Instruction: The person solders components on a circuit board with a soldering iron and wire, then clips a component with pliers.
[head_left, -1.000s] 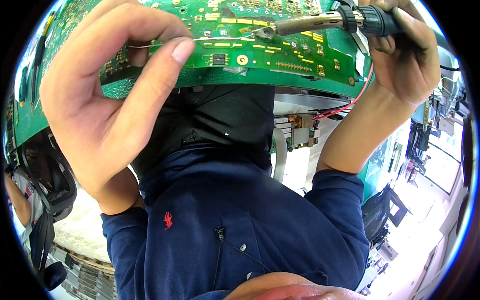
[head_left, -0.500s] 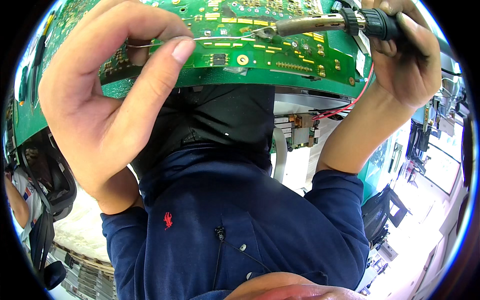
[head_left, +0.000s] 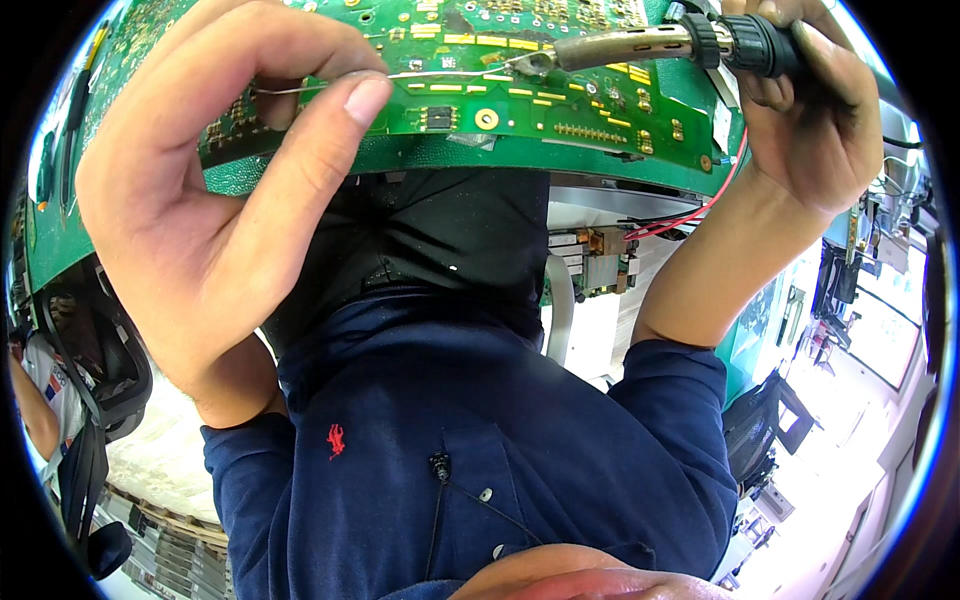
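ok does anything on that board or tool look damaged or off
The green circuit board has a dark, ragged patch beyond the gold pads, odd against the green; whether scorching or residue, I can't tell. The black-handled soldering iron in the right hand has a brown, tarnished-looking metal barrel.

L grip in thumb-index pinch; R grip curled, R forearm bare

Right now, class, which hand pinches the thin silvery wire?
The left hand: its fingers pinch the silvery wire, whereas the right hand grips the soldering iron.
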